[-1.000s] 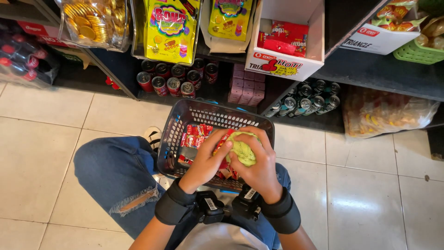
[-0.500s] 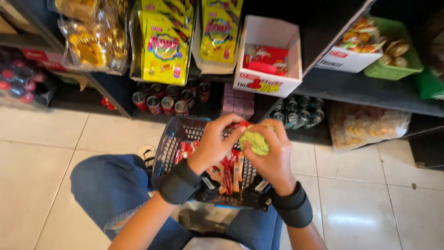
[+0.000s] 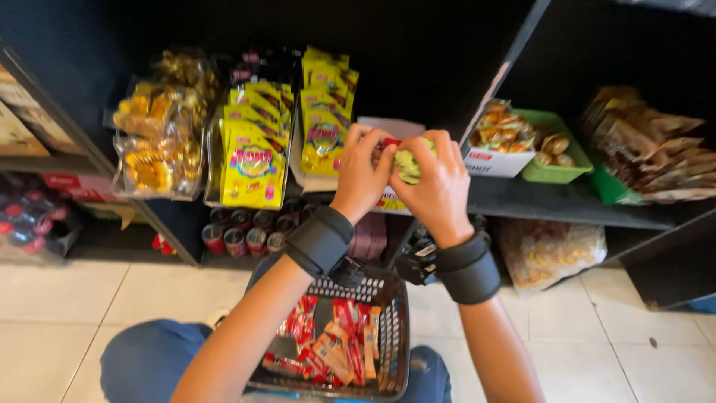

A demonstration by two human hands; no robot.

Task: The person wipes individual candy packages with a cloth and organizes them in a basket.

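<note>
1. a small green packet (image 3: pixel 409 166) is being held up at shelf height, pinched between both hands; a second ago it was being held low, just over the basket (image 3: pixel 394 351).
2. the left hand (image 3: pixel 363 173) is being kept closed on the packet's left side, with something red showing at the fingertips; what that red piece is cannot be told.
3. the right hand (image 3: pixel 440 185) is being wrapped around the packet from the right, fingers curled over its top.
4. the basket is now being left below the wrists, resting on the knees, and red and orange snack packets (image 3: pixel 328 347) are lying in it.
5. the view is being tilted upward compared with before, so the shelf (image 3: pixel 552 198) is being shown more fully: yellow candy bags (image 3: pixel 252 160), gold-wrapped sweets (image 3: pixel 153 145) and a green tray (image 3: pixel 556 153) are being displayed.
6. judging from the lift, the packet is being brought away from the basket and toward the white box (image 3: pixel 496 162) area of the shelf.
</note>
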